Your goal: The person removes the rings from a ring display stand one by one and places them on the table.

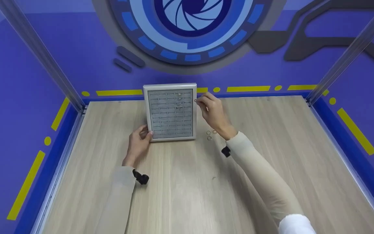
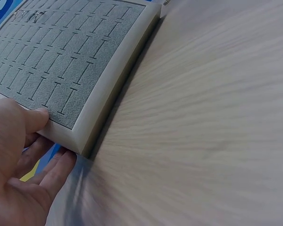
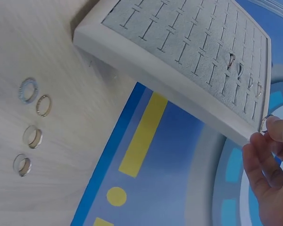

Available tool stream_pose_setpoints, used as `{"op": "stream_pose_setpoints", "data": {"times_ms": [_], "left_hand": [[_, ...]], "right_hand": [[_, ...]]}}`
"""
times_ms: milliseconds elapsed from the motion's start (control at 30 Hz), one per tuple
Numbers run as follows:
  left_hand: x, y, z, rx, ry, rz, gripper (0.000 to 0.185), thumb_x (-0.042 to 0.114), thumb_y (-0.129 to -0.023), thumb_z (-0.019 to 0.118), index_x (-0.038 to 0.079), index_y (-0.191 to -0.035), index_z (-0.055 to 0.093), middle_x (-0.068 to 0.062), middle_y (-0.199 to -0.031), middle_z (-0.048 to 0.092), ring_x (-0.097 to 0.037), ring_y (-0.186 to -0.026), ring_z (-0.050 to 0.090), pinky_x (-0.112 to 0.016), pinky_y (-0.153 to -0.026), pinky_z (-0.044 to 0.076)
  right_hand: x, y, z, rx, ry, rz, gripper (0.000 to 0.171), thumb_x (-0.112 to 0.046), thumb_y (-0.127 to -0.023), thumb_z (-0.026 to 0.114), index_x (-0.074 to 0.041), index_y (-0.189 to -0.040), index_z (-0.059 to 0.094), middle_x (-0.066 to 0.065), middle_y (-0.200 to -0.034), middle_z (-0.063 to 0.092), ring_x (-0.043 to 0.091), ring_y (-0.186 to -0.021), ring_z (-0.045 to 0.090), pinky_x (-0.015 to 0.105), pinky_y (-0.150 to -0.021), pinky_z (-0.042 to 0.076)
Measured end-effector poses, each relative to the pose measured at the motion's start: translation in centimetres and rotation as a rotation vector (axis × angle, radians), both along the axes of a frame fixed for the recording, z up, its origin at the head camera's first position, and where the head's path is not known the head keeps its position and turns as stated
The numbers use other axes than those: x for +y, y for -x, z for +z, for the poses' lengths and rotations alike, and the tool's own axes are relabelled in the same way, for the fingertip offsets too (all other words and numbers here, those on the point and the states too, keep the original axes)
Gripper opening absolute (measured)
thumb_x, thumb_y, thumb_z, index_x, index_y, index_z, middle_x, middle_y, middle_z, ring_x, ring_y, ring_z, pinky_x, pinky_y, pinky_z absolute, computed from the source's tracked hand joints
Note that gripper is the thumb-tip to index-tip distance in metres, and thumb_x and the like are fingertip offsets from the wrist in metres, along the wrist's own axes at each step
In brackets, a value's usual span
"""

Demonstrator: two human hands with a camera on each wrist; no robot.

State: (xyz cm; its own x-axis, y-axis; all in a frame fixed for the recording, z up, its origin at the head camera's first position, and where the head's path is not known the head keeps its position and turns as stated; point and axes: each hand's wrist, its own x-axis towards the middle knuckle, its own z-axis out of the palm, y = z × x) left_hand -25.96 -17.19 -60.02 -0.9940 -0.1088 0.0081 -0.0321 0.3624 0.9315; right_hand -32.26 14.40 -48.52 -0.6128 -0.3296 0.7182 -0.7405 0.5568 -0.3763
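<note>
Pale sleeves reach over the wooden table [image 1: 187, 195]; left hand [image 1: 138, 143] grips the ring tray [image 1: 170, 112] at its seven-o'clock corner, tray tilted up; right hand [image 1: 211, 109] pinches a ring [image 3: 266, 122] at the tray's two-o'clock edge; four loose rings [image 3: 30, 127] lie at four o'clock.

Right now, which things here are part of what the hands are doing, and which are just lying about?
In use:
ring tray, gripped by left hand
ring pinched by right hand
rings already slotted in tray
loose rings on table

Lying about:
nothing else shows
</note>
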Motion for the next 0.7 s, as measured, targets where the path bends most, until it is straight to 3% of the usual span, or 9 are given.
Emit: {"op": "stream_pose_setpoints", "data": {"times_ms": [367, 700], "left_hand": [[0.1, -0.1, 0.2, -0.025, -0.006, -0.003, 0.053, 0.022, -0.109, 0.064, 0.005, -0.157, 0.05, -0.018, -0.156, 0.057, -0.033, -0.14, 0.061, -0.043, -0.119, 0.05], [-0.1, -0.2, 0.0, -0.003, 0.024, -0.022, 0.055, 0.026, -0.11, 0.064, 0.006, -0.159, 0.049, -0.017, -0.156, 0.058, -0.034, -0.139, 0.062, -0.046, -0.121, 0.047]], "right_hand": [[2.7, -1.1, -1.8, -0.008, -0.057, -0.009, 0.007, 0.004, -0.1, 0.07, 0.002, -0.098, 0.077, 0.012, -0.095, 0.071, 0.023, -0.081, 0.07, 0.033, -0.069, 0.062], [4.6, -2.1, -3.4, -0.008, -0.04, -0.01, 0.01, 0.009, -0.097, 0.072, 0.001, -0.096, 0.078, 0.007, -0.094, 0.072, 0.023, -0.083, 0.074, 0.032, -0.072, 0.065]]}}
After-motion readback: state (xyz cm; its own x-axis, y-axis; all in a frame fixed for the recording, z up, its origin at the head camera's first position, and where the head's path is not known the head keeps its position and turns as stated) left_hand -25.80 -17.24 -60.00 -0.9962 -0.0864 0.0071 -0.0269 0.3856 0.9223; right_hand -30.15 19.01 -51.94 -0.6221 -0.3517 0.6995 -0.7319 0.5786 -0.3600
